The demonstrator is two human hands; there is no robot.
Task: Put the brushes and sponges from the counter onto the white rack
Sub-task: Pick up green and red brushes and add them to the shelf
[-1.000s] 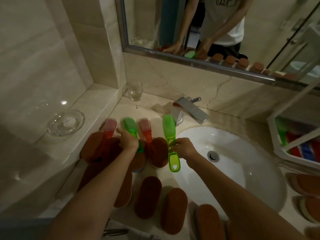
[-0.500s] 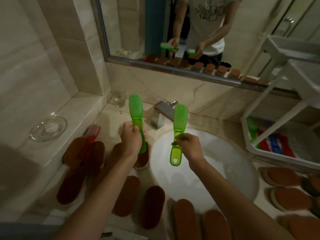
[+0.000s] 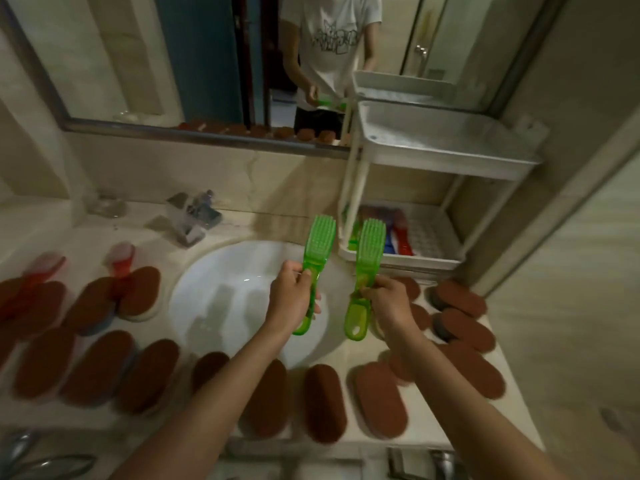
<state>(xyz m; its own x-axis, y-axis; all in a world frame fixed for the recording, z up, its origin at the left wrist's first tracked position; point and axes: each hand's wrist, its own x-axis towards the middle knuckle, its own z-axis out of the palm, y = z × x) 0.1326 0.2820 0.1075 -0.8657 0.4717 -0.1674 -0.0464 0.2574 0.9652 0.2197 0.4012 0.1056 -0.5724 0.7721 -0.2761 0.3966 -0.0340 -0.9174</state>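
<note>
My left hand (image 3: 293,296) grips the handle of a green brush (image 3: 319,241), bristle head pointing away, above the basin. My right hand (image 3: 387,299) holds a second green brush (image 3: 369,247) the same way, its head just in front of the white rack (image 3: 398,259). The rack stands at the counter's back right; its lower tray holds red, blue and green brushes (image 3: 398,237), and its upper tray (image 3: 446,161) looks bare. Two red brushes (image 3: 121,259) lie on the counter at the left. Several brown oval sponges (image 3: 323,401) ring the basin.
The white basin (image 3: 221,299) sits mid-counter with a chrome tap (image 3: 192,218) behind it. A mirror (image 3: 207,64) spans the back wall. A glass (image 3: 107,206) stands at the back left. A tiled wall closes the right side by the rack.
Both hands have lifted the green brushes off the counter and carried them right, from the left of the basin to just in front of the rack. The view has swung right too.
</note>
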